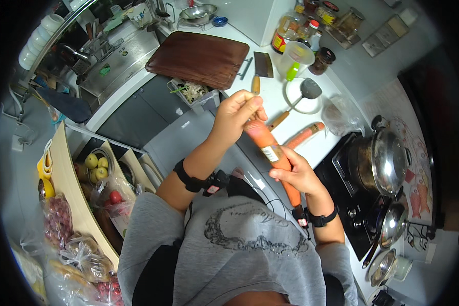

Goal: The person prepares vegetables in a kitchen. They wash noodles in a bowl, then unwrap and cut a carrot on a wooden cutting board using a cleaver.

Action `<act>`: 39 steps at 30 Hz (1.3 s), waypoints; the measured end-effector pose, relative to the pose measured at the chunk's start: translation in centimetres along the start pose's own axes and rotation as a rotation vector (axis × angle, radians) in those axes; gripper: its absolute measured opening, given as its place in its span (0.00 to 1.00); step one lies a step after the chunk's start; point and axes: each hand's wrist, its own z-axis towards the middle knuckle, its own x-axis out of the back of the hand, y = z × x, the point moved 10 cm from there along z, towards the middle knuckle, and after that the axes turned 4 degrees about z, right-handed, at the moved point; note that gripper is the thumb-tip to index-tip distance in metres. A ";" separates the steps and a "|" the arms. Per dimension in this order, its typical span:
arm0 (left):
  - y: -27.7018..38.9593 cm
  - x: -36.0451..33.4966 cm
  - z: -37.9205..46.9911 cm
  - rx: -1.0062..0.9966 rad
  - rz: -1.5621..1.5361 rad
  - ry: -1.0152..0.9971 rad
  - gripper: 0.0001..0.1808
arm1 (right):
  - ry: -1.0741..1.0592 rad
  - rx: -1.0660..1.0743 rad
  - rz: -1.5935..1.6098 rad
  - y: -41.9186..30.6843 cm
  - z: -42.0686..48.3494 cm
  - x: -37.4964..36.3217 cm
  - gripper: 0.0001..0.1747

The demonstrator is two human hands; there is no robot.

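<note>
My right hand [296,170] grips a thick orange-red sausage in a labelled casing [262,135] around its lower half. The sausage slants from upper left to lower right in front of my chest. At its upper end my left hand [257,105] has thumb and fingertips pinched together; whether something thin is between them I cannot tell. A second wrapped sausage [306,135] lies on the white counter behind my right hand. Beyond my left hand lies a cleaver with a wooden handle [263,65]. To its left is a dark wooden cutting board [199,57].
A spatula [311,88] rests on a white round dish [290,95], near a clear plastic jug [296,57] and sauce bottles. At right, a lidded steel pot [390,164] stands on the black stove [338,206]. The sink [118,65] is upper left; an open drawer [88,214] holds fruit.
</note>
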 end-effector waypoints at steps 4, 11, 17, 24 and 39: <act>0.3 4.2 3.5 0.026 -0.022 0.024 0.14 | -0.089 0.012 0.167 -1.5 6.7 -0.3 0.25; -2.6 5.0 7.9 0.119 0.005 -0.067 0.24 | -0.056 0.027 0.148 -3.7 16.5 0.4 0.25; 2.0 16.9 17.0 -0.064 0.053 -0.084 0.22 | 0.561 0.049 -0.328 0.9 19.2 11.1 0.27; -7.8 26.4 24.1 0.101 1.333 -0.516 0.23 | 0.897 -0.282 -1.044 10.1 30.6 14.0 0.32; -19.6 31.4 26.5 -0.080 1.479 -0.744 0.32 | 1.128 -0.178 0.038 5.3 30.2 3.6 0.27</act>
